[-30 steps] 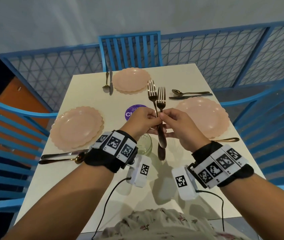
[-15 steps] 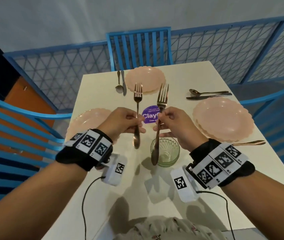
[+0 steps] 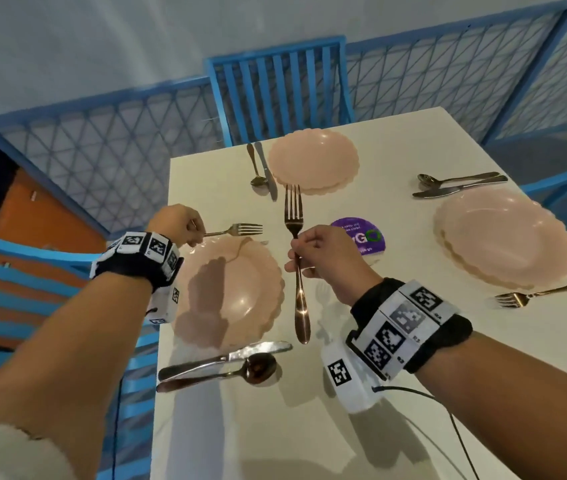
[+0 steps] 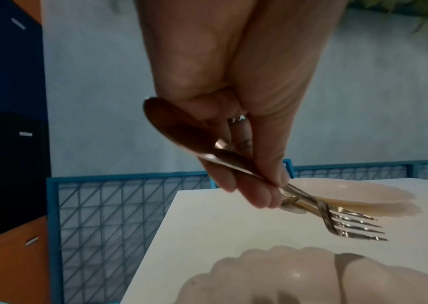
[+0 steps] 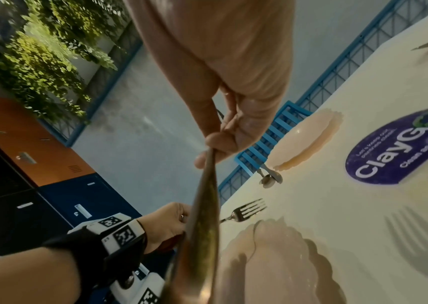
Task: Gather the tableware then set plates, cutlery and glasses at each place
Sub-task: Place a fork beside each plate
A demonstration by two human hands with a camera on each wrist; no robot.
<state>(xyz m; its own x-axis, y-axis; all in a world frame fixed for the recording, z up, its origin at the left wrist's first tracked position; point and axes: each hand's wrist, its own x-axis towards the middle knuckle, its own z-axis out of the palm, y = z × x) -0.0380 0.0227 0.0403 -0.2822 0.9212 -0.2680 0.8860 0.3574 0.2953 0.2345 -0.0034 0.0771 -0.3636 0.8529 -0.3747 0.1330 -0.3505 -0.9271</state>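
Over the left-hand plate (image 3: 230, 289) we carry one fork per hand. Our left hand (image 3: 178, 223) pinches its fork (image 3: 237, 231) by the handle, tines pointing across the table (image 3: 396, 393), held just beyond the plate's far rim; we judge this is the spot where that setting's fork belongs, since a knife (image 3: 226, 358) and spoon (image 3: 219, 374) already lie on the plate's near side. Our right hand (image 3: 323, 258) grips the second fork (image 3: 295, 265) mid-handle, upright with tines up, probably kept clear until the first is laid. Its likely destination is the far plate (image 3: 313, 161), which has a spoon and knife (image 3: 266, 171) beside it but no fork. The right-hand plate (image 3: 503, 237) already has its own fork (image 3: 545, 291), spoon and knife (image 3: 458, 190). A purple sticker (image 3: 361, 237) sits mid-table. We see no glass in any view. Blue chairs (image 3: 275, 84) ring the table; none blocks either hand.
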